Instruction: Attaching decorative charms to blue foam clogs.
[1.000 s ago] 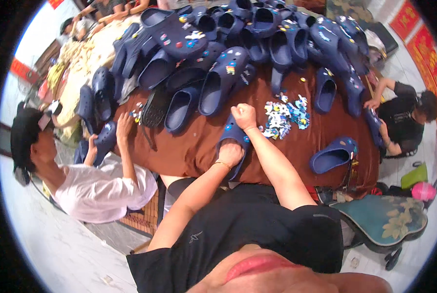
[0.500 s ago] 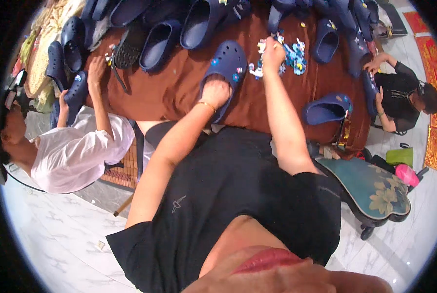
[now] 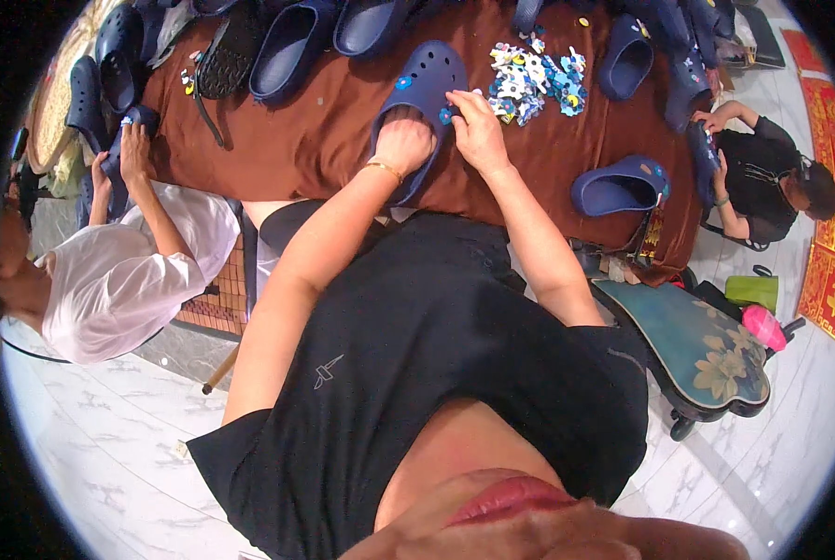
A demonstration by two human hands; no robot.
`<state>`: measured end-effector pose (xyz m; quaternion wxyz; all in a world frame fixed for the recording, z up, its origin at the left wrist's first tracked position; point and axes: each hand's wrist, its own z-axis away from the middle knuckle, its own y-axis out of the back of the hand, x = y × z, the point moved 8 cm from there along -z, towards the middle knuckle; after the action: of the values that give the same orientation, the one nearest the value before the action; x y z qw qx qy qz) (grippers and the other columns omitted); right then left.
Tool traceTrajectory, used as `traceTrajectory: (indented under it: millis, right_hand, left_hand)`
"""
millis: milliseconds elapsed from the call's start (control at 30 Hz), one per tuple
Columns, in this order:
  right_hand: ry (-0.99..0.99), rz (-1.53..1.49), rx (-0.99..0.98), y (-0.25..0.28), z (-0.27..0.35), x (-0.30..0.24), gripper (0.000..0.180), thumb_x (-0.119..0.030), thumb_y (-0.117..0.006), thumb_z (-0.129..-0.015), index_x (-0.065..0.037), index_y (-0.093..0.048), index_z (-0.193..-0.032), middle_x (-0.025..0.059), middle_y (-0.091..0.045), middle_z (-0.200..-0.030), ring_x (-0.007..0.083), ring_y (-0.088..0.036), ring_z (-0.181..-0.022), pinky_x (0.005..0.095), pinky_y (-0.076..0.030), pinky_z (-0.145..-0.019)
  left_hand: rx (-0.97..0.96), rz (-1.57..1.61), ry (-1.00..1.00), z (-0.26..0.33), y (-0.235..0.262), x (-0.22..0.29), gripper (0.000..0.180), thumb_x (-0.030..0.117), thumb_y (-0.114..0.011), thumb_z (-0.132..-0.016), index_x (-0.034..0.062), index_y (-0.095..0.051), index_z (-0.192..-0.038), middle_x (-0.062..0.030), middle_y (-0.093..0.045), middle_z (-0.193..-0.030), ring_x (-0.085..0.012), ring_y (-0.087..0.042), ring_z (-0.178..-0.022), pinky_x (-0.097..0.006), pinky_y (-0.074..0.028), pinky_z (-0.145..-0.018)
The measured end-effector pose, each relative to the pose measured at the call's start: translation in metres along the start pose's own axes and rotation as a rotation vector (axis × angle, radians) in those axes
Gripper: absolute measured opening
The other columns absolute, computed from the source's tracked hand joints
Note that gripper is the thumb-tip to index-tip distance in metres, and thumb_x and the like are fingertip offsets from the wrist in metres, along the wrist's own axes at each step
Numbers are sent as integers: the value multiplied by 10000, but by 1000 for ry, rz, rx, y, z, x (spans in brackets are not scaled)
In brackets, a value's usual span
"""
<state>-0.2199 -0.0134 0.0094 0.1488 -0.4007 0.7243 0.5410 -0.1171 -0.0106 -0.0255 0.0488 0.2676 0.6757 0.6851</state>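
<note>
Navy blue, foam-like and pierced with round holes across its toe, the clog (image 3: pixel 428 75) lies toe-away on the table's brown, satiny cloth (image 3: pixel 296 140), straight in front of the person. The left hand (image 3: pixel 405 142) is pushed into its foot opening; the fingers are mostly hidden inside, so I cannot tell whether they are spread or pressed together. The right hand (image 3: pixel 478 131) is at the clog's right flank, its fingers extended and slightly parted, the tips at the upper beside a blue flower-shaped charm (image 3: pixel 445 116); whether they pinch some small piece I cannot tell. A second blue flower-shaped charm (image 3: pixel 403 83) sits on the left of the toe. The main risk, as I judge it, is poor seating: if a charm's back met its hole at a slant, it could sit crooked or spring out, above all if the hidden left fingers gave no support from inside. The cloth looks slick and is creased, so a hard push from the right might slide or roll the clog unless the left hand braces it. The loose heap of small white, blue and yellow charms (image 3: pixel 520 84) lies just beyond the right hand, and a careless sweep of the wrist could scatter pieces among the folds. Farther right, a navy clog lying tilted with charms on its toe (image 3: pixel 613 191) is well clear of the right forearm, so knocking it seems less likely.
</note>
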Motion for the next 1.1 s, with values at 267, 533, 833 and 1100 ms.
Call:
traceTrajectory:
  millis: [267, 533, 833, 1100]
  right_hand:
    - [-137, -67, -139, -11, -12, 18, 168, -4, -596, -682, -19, -498, -817, 146, -502, -776, 320, -500, -805, 356, -415, -715]
    - [-591, -731, 80, -34, 22, 57, 284, -145, -660, -725, -13, -500, -918, 33, -511, -798, 101, -495, -712, 245, -425, -654]
    - [-542, -335, 73, -27, 10, 32, 342, -257, -705, -683, -25, -524, -857, 116, -571, -800, 219, -562, -759, 323, -451, -692]
    - [-450, -258, 53, -20, -25, 2, 192, -114, -606, -676, -25, -572, -843, 94, -591, -749, 165, -565, -717, 283, -459, -688]
  left_hand:
    - [102, -40, -41, 1, 9, 1, 285, 209, -450, -767, 32, -631, -634, -171, -628, -703, -295, -621, -657, -397, -499, -634]
    - [45, -30, -18, 0, 9, 4, 266, 189, -450, -766, 40, -632, -642, -160, -632, -715, -290, -622, -683, -395, -498, -647]
    - [-267, -33, 106, -1, -14, -7, 296, 202, -445, -743, -21, -639, -737, -208, -586, -943, -321, -522, -955, -407, -394, -858]
    - [-158, -55, 25, -3, -18, -9, 283, 233, -458, -760, 25, -644, -712, -158, -634, -760, -299, -617, -710, -405, -486, -659]
